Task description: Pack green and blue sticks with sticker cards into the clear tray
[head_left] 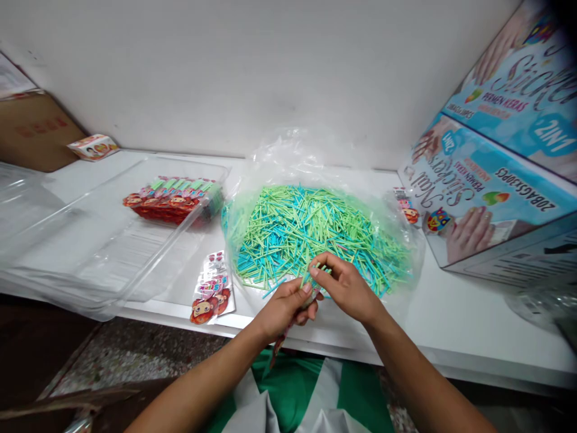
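My left hand (pixel 288 305) is closed round a printed candy packet (pixel 278 350), whose red-haired cartoon end hangs below the fingers. Green sticks (pixel 311 275) poke up at the top of this hold. The fingers of my right hand (pixel 347 287) are pinched on those sticks, close beside the left fingertips. How many packets or sticks are held is hidden by the fingers. Just beyond both hands, a heap of thin green and blue sticks (pixel 306 225) lies in an open clear plastic bag (pixel 282 157). A few flat packets (pixel 213 294) with the same cartoon lie left of the hands.
At left stands a clear plastic tray (pixel 97 258) with stacked packets (pixel 169 210) that have green sticks in them. Behind it are a small box (pixel 93 147) and a brown carton (pixel 36 129). Large blue printed boxes (pixel 491 192) rise at right. The white table's front edge (pixel 451 355) runs nearby.
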Available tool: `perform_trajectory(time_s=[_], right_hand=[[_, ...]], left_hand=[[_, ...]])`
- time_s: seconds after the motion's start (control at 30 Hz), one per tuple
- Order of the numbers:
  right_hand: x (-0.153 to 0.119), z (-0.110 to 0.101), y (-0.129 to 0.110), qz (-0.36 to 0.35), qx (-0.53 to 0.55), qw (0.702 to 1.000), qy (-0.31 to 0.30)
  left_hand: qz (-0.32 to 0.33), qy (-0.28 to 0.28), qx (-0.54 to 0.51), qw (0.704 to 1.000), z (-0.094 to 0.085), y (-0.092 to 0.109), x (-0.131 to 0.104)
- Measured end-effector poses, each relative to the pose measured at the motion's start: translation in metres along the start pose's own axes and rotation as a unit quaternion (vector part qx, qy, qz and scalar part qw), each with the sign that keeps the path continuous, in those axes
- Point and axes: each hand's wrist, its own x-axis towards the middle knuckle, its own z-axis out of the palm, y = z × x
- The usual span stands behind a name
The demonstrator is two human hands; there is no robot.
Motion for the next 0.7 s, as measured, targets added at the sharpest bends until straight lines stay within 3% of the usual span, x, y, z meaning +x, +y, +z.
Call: perform_trajectory(time_s=[0.23,0.43,0.53,0.7], right_hand=[[0.001,0.005,-0.002,0.003,-0.124,0.992,0.031],[0.002,0.008,0.000,-0.008,-0.115,0.993,0.036],[0.000,0.010,0.002,-0.014,-0.068,0.996,0.063],[-0.006,0.011,-0.001,-0.024,-0.078,0.996,0.040]], left_hand=[[0.042,0.025,0.120,0.992,-0.004,-0.001,-0.002],[0.054,0.035,0.128,0.990,-0.005,0.003,-0.003],[0.075,0.070,0.143,0.984,-0.006,0.007,-0.003],[0.106,0.140,0.180,0.968,-0.008,0.011,-0.003]])
